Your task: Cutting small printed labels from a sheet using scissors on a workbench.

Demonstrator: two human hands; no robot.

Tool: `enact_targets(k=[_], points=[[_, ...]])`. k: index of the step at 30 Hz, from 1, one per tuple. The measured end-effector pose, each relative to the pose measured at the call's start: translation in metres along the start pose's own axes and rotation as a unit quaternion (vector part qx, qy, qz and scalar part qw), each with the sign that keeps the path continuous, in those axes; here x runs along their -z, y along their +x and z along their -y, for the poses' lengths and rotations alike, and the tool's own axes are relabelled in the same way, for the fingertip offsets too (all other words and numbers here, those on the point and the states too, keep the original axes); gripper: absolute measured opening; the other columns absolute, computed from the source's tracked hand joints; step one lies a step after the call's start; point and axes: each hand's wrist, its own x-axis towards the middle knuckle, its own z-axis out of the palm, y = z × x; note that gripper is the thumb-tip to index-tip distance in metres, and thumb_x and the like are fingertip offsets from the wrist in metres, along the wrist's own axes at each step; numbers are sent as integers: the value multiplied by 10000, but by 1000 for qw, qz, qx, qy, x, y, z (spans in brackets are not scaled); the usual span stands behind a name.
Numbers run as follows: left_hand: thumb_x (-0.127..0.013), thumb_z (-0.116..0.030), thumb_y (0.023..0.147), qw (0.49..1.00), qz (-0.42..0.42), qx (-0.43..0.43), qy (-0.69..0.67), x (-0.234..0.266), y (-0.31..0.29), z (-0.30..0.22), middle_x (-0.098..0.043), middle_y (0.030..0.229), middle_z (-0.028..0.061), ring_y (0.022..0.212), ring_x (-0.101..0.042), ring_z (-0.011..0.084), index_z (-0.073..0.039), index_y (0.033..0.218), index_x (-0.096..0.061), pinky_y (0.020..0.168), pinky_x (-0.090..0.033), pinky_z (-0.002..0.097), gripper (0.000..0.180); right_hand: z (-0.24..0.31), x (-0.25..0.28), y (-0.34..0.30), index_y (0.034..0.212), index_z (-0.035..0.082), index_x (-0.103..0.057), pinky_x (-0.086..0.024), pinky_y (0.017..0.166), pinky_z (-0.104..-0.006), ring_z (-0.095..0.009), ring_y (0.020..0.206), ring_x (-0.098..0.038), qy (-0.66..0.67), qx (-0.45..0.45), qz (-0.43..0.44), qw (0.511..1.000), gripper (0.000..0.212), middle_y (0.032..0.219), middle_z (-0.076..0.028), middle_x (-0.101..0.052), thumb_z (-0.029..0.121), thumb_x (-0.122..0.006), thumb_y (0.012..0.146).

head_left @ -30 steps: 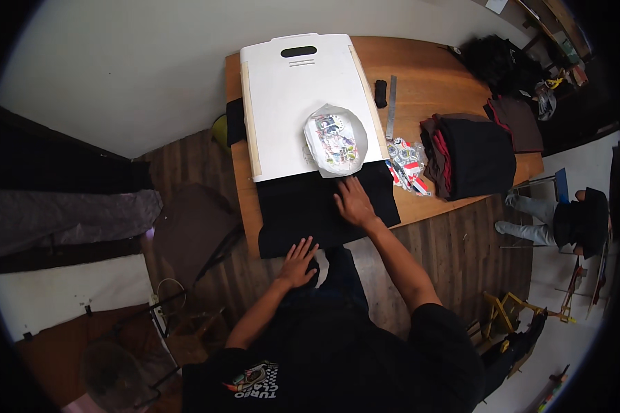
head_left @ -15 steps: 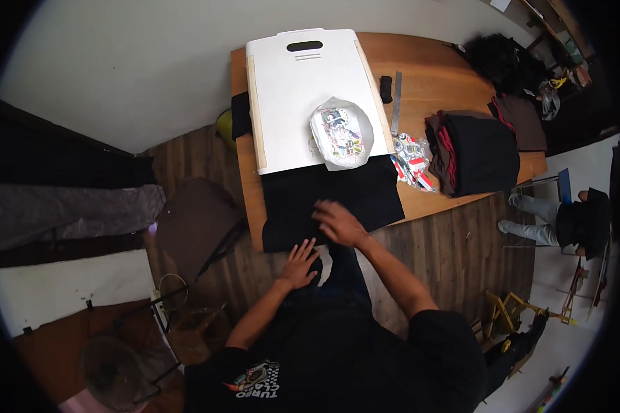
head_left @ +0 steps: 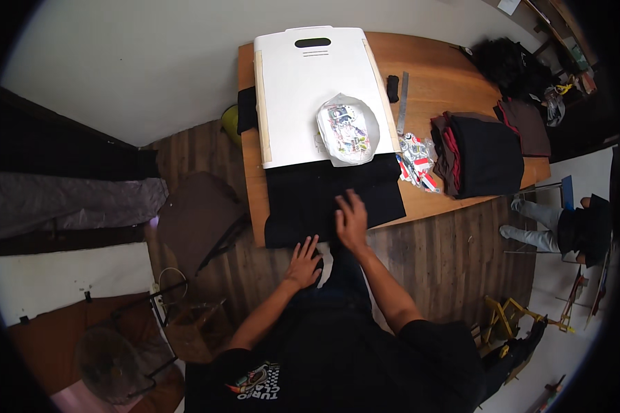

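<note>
**Black cloth (head_left: 300, 199) flat at table's (head_left: 437, 58) near edge**

Far end seems tucked under the white board (head_left: 282, 96), probably weighed down; plastic bag (head_left: 370, 134) sits on that. Person's left hand (head_left: 303, 263): spread at cloth's near edge, gripping nothing, likely steadying. Right hand (head_left: 352, 224): over cloth, empty, fingers loose; contact unclear.

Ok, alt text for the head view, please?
A bare left hand is at the near edge of a black cloth on a wooden table, with the right hand over the cloth. Beyond it, a white board bears an open, whitish bag; folded dark fabric lies to the right.
</note>
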Motion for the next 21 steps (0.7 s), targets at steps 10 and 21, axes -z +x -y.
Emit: enact_targets(k=[10, 21], points=[[-664, -316, 896, 1000, -14, 6, -18, -7, -9, -6, -287, 1603, 199, 1533, -143, 358, -63, 1413, -536, 1241, -100, 544, 590, 42, -19, -28, 1385, 66, -578, -349, 1165, -467, -375, 1400, -432, 144, 22, 145, 979, 442, 1500, -175, -474, 246, -575, 981], [-655, -267, 911, 1000, -14, -10, -1, 8, -5, 7, -276, 1619, 170, 1515, -223, 298, -123, 1358, -582, 1209, -193, 511, 475, -45, 29, -110, 1486, 4, -406, -220, 1185, -553, -426, 1457, -308, -219, -376, -85, 896, 577, 1571, -204, -366, 228, -533, 970]])
